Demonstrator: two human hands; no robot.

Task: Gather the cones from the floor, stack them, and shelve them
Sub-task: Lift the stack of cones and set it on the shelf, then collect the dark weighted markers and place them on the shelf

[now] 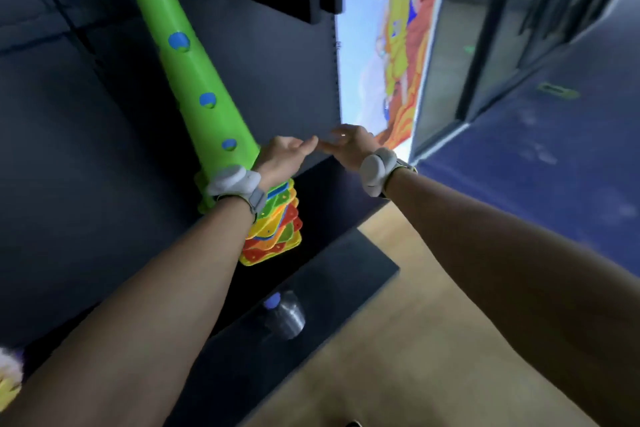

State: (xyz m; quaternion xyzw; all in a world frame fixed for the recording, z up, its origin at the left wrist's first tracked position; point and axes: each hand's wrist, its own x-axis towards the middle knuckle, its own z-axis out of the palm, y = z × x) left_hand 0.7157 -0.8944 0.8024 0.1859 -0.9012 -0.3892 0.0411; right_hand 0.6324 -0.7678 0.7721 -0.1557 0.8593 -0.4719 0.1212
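Cones stand nested in one tall stack on the dark shelf, leaning against the back panel, with a green cone outermost. The square bases fan out at the bottom in green, yellow, orange and red layers.

Handling, as judged: thin moulded plastic, light per piece, stiff enough to keep its shape, smooth and likely slippery on the taper. The stack is tall and top-heavy. Take hold low, one hand under the fanned bases and one around the lower taper. Gripping the tip alone may lift only the outer cone off the rest.

Left hand and right hand hover just right of the stack and hold nothing. The fingers are relaxed and loosely extended, and the tips of the two hands nearly meet. Neither hand touches the cones.

Limits of view:
- The left wrist covers part of the bases, so the cone count cannot be read.
- Motion blur softens both hands.
- A bottle lies on the lower shelf, its outline indistinct.
- A yellow and white object is cut off at the lower left edge.
- Only part of the floor shows.
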